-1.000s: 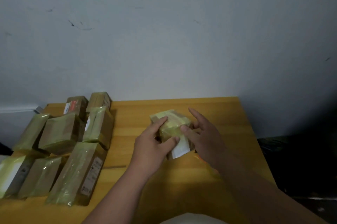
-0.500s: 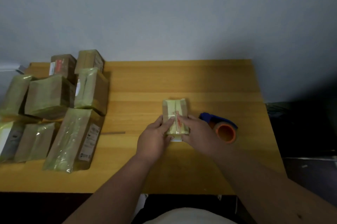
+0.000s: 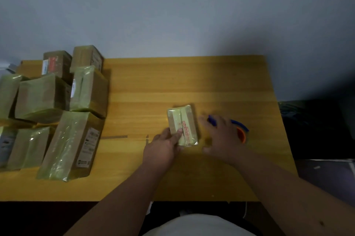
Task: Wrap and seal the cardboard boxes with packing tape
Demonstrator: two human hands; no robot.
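Observation:
A small tape-wrapped cardboard box (image 3: pixel 183 123) with red print lies flat on the yellow wooden table (image 3: pixel 163 86). My left hand (image 3: pixel 163 149) rests on its near left corner, fingers laid over the top. My right hand (image 3: pixel 221 138), blurred, hovers with spread fingers to the right of the box, over the tape dispenser (image 3: pixel 241 131). The dispenser has a blue handle and an orange roll core, and the hand hides most of it.
Several tape-wrapped boxes are piled on the table's left side, the nearest a long box (image 3: pixel 71 145) with a label. A grey wall stands behind the table. Dark floor lies off the table's right edge.
The box went from held up in both hands to lying flat on the table. My right hand left the box and moved right over the tape dispenser. The view tilted down.

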